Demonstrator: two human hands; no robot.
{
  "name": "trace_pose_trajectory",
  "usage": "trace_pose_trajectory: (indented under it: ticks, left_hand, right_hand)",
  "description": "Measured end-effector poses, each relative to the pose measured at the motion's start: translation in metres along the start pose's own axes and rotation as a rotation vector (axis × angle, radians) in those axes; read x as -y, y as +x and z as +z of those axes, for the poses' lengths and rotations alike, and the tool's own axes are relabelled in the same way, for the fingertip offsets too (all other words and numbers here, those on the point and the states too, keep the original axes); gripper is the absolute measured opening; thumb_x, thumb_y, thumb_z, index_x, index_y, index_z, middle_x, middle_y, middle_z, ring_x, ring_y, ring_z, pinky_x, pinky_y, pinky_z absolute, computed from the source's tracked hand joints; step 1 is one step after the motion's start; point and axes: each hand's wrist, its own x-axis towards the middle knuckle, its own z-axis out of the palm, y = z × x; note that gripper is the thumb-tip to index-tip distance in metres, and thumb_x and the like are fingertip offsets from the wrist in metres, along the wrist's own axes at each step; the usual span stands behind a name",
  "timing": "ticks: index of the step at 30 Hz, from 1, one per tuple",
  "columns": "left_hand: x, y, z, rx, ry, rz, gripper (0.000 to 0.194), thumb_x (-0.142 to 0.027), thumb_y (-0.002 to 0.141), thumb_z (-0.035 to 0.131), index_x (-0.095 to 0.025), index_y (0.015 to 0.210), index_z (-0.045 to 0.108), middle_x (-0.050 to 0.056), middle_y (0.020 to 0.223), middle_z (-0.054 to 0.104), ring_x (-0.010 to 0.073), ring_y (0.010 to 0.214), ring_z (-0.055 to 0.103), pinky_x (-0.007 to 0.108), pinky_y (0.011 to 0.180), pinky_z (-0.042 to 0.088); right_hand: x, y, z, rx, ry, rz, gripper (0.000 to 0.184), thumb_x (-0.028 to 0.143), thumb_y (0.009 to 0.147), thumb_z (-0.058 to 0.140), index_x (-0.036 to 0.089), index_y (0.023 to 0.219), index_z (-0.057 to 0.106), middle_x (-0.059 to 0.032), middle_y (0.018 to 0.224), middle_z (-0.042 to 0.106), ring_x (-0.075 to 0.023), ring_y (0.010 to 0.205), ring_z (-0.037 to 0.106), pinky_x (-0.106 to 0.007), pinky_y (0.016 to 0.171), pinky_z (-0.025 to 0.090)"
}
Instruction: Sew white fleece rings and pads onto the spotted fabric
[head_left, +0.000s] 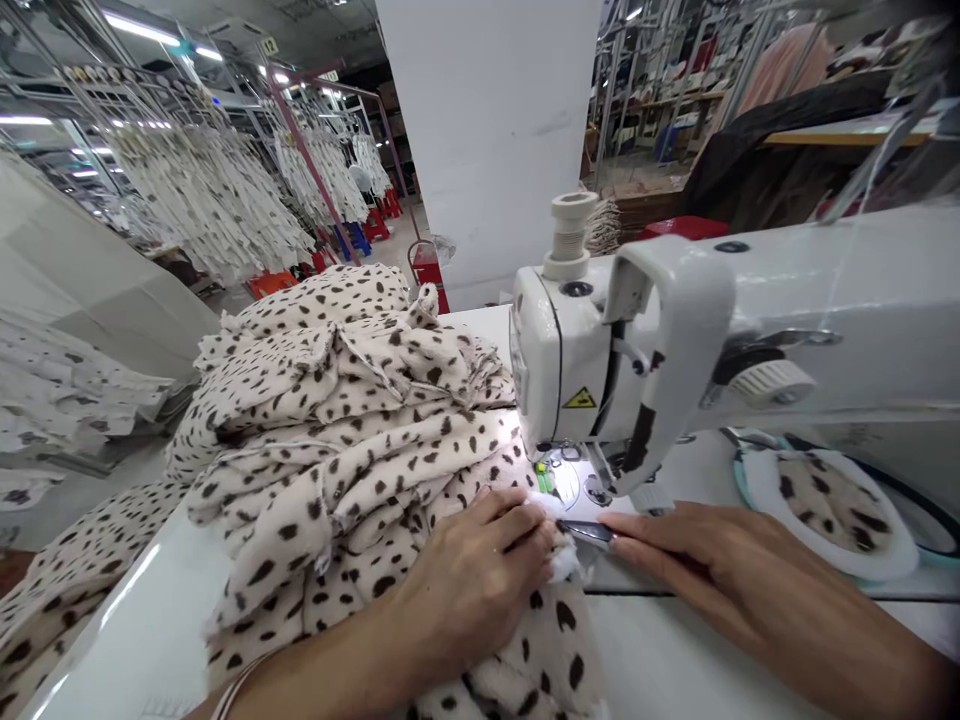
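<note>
2 hands: left hand [472, 580] lies flat on spotted fleece [360, 470]; right hand [720, 560] pinches small scissors [586, 532] narrowly.

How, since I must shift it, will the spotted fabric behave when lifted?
The spotted fabric will probably flop, as it lies in soft, loose folds. Its fuzzy pile looks thick, so it is likely bulky but fairly light. It may also slide, since part of it hangs over the table edge.

I'm looking through the one head-worn camera, facing forward and down from the wearer's head, close above the left hand [472, 580] and right hand [697, 550] at the bench [675, 660]. The sewing machine [660, 340] looms along the right, with hanging garments [210, 190] farther off at upper left.
</note>
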Motion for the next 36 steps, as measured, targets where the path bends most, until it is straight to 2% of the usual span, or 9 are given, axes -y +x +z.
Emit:
trace_pose_trajectory:
  ticks: [3, 8, 11, 14, 20, 26, 30, 36]
  left_hand:
    - [0.002, 0.000, 0.000, -0.007, 0.005, -0.001, 0.020, -0.017, 0.096, 0.049, -0.011, 0.110, 0.062, 0.008, 0.110, 0.068, 0.0243, 0.106, 0.060, 0.036, 0.084, 0.059]
    - [0.009, 0.005, -0.002, -0.012, 0.012, 0.015, 0.020, -0.014, 0.095, 0.050, -0.010, 0.111, 0.061, 0.010, 0.105, 0.069, 0.0240, 0.104, 0.061, 0.039, 0.088, 0.057]
    - [0.011, 0.006, -0.003, -0.013, 0.017, 0.018, 0.019, -0.014, 0.096, 0.048, -0.012, 0.110, 0.060, 0.010, 0.103, 0.069, 0.0228, 0.105, 0.062, 0.037, 0.090, 0.056]
    - [0.011, 0.006, -0.002, -0.033, 0.019, 0.018, 0.018, -0.015, 0.096, 0.048, -0.013, 0.110, 0.060, 0.009, 0.100, 0.069, 0.0222, 0.103, 0.063, 0.037, 0.090, 0.055]
    - [0.011, 0.006, -0.001, -0.042, 0.008, 0.009, 0.018, -0.014, 0.096, 0.047, -0.013, 0.110, 0.059, 0.009, 0.102, 0.068, 0.0224, 0.102, 0.062, 0.036, 0.088, 0.056]
    - [0.013, 0.008, 0.000, -0.015, -0.006, -0.009, 0.018, -0.014, 0.096, 0.047, -0.013, 0.108, 0.059, 0.008, 0.101, 0.066, 0.0214, 0.100, 0.061, 0.038, 0.091, 0.055]
    - [0.012, 0.008, -0.001, 0.010, -0.038, -0.017, 0.018, -0.013, 0.096, 0.047, -0.013, 0.109, 0.059, 0.008, 0.104, 0.065, 0.0211, 0.099, 0.060, 0.038, 0.092, 0.055]
    - [0.013, 0.008, 0.000, 0.003, -0.040, -0.020, 0.018, -0.014, 0.097, 0.044, -0.015, 0.110, 0.058, 0.008, 0.107, 0.065, 0.0213, 0.101, 0.059, 0.038, 0.093, 0.054]
  right_hand:
    - [0.000, 0.003, 0.006, 0.009, -0.024, -0.044, 0.044, 0.043, 0.101, 0.035, 0.024, 0.080, 0.069, 0.0027, 0.052, 0.057, -0.0114, 0.043, 0.055, -0.023, 0.041, 0.036]
    - [-0.006, 0.007, 0.016, -0.093, -0.187, -0.080, 0.048, 0.042, 0.101, 0.034, 0.023, 0.083, 0.074, 0.0034, 0.043, 0.046, -0.0110, 0.036, 0.049, -0.023, 0.040, 0.030]
    - [-0.008, 0.006, 0.019, -0.116, -0.217, -0.086, 0.049, 0.042, 0.102, 0.033, 0.023, 0.082, 0.074, 0.0028, 0.045, 0.048, -0.0107, 0.037, 0.050, -0.023, 0.040, 0.029]
    - [-0.007, 0.005, 0.020, -0.134, -0.222, -0.082, 0.049, 0.041, 0.101, 0.034, 0.024, 0.076, 0.072, 0.0017, 0.049, 0.052, -0.0113, 0.040, 0.053, -0.023, 0.042, 0.031]
    - [-0.006, 0.007, 0.022, -0.156, -0.237, -0.078, 0.052, 0.040, 0.101, 0.036, 0.022, 0.061, 0.063, 0.0017, 0.047, 0.050, -0.0104, 0.038, 0.050, -0.023, 0.040, 0.029]
    - [-0.006, 0.010, 0.020, -0.205, -0.291, -0.086, 0.060, 0.046, 0.101, 0.033, 0.021, 0.051, 0.056, 0.0035, 0.037, 0.035, -0.0089, 0.030, 0.038, -0.022, 0.036, 0.022]
    - [-0.004, 0.008, 0.020, -0.206, -0.276, -0.068, 0.058, 0.046, 0.101, 0.033, 0.022, 0.057, 0.062, 0.0024, 0.041, 0.040, -0.0092, 0.032, 0.041, -0.022, 0.036, 0.023]
    - [-0.004, 0.007, 0.023, -0.193, -0.272, -0.024, 0.059, 0.049, 0.099, 0.035, 0.021, 0.053, 0.060, 0.0024, 0.042, 0.039, -0.0087, 0.032, 0.039, -0.021, 0.036, 0.021]
